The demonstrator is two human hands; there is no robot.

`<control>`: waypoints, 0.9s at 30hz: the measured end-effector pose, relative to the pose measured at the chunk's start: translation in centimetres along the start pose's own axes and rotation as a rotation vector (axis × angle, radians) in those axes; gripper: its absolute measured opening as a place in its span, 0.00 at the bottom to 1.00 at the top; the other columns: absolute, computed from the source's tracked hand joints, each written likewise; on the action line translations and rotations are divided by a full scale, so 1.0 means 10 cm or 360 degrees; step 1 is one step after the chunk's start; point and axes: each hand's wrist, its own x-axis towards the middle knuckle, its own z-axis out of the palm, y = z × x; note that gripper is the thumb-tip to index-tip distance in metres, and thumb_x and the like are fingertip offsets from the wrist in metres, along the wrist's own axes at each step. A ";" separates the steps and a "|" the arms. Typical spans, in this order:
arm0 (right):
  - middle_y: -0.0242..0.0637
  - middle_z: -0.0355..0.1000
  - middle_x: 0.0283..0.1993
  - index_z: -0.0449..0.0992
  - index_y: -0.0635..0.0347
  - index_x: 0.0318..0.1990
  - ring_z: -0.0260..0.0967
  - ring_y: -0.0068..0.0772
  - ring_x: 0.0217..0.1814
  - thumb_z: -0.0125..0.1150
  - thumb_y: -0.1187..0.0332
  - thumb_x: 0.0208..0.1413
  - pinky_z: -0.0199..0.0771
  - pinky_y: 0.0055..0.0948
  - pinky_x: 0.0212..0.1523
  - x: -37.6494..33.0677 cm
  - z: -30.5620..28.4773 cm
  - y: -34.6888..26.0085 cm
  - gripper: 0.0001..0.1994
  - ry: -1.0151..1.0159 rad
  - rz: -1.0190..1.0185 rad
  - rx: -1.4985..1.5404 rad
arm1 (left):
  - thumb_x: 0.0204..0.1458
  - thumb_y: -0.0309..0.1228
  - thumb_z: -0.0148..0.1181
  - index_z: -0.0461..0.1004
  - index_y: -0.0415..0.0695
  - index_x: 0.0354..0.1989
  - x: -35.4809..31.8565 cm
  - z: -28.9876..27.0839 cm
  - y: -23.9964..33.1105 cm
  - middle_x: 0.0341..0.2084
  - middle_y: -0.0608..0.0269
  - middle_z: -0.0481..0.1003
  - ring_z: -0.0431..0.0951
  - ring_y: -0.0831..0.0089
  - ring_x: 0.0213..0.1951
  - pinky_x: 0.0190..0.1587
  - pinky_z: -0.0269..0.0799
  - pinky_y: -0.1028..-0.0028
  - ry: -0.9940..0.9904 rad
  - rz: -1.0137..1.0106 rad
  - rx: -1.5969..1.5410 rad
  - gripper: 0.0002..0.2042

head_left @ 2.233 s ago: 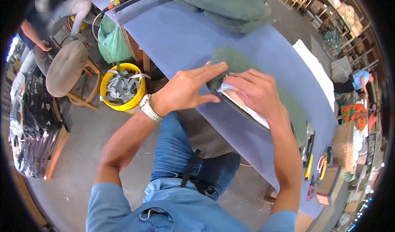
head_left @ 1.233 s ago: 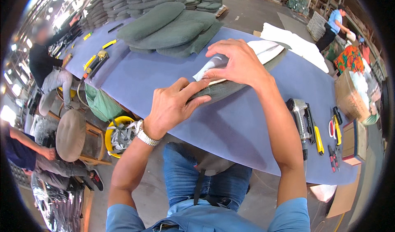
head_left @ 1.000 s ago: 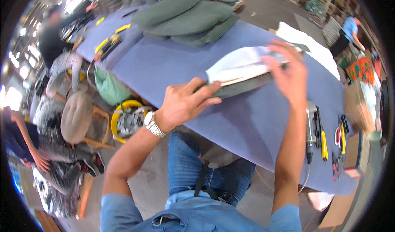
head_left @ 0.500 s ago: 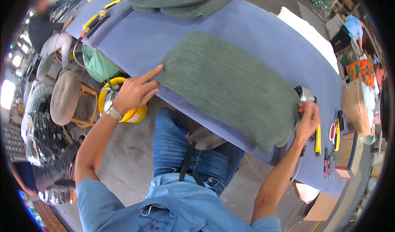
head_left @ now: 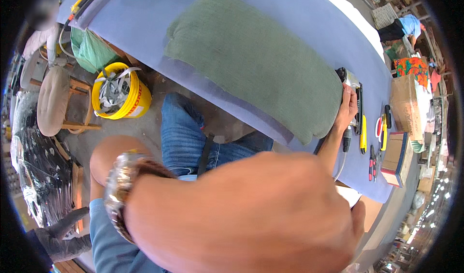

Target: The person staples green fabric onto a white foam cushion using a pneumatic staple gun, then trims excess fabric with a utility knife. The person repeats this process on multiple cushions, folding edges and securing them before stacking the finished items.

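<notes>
Close up in the lower middle, my left hand (head_left: 261,205) is raised, large and blurred, with a metal watch at the wrist; its fingers are smeared and hidden. At the right end of a green fabric-covered cushion (head_left: 251,60), my right hand (head_left: 346,107) is closed around the handle of a silver-and-black staple gun (head_left: 356,85). The gun lies on the table, its air hose trailing toward me. The cushion lies flat, close to the near edge of the blue-covered table (head_left: 140,26).
Pliers (head_left: 372,164), yellow-handled tools (head_left: 363,135) and a small box (head_left: 396,157) are on the table's right. At left stand a yellow bucket (head_left: 136,99) of strips, a padded stool (head_left: 52,101) and a green bag (head_left: 89,50). Another person (head_left: 408,27) bends at far right.
My left hand has left the cushion's left corner and risen close to the camera. My right hand has closed around the staple gun's handle. The view has shifted.
</notes>
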 end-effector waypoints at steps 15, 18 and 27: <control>0.31 0.80 0.44 0.83 0.66 0.49 0.72 0.21 0.47 0.61 0.61 0.70 0.71 0.24 0.52 -0.07 0.13 -0.04 0.15 0.0082 -0.0107 0.0030 | 0.46 0.42 0.75 0.80 0.51 0.58 -0.55 -0.48 -0.33 0.51 0.57 0.82 0.84 0.58 0.47 0.53 0.79 0.58 0.0024 -0.0095 0.0160 0.28; 0.29 0.80 0.43 0.83 0.65 0.49 0.72 0.19 0.46 0.61 0.61 0.70 0.71 0.23 0.51 -0.09 0.04 -0.06 0.15 0.0116 -0.0045 0.0093 | 0.44 0.40 0.76 0.71 0.53 0.69 -0.64 -0.12 -1.12 0.65 0.49 0.71 0.74 0.52 0.64 0.66 0.69 0.56 0.0163 -0.0448 0.0545 0.39; 0.29 0.79 0.45 0.82 0.60 0.53 0.72 0.21 0.49 0.60 0.58 0.70 0.72 0.26 0.53 -0.05 0.10 -0.15 0.15 -0.0062 0.0102 0.0201 | 0.44 0.40 0.76 0.62 0.59 0.76 -0.25 1.17 -1.71 0.78 0.50 0.53 0.53 0.50 0.78 0.75 0.46 0.42 -0.0182 -0.0145 0.0862 0.46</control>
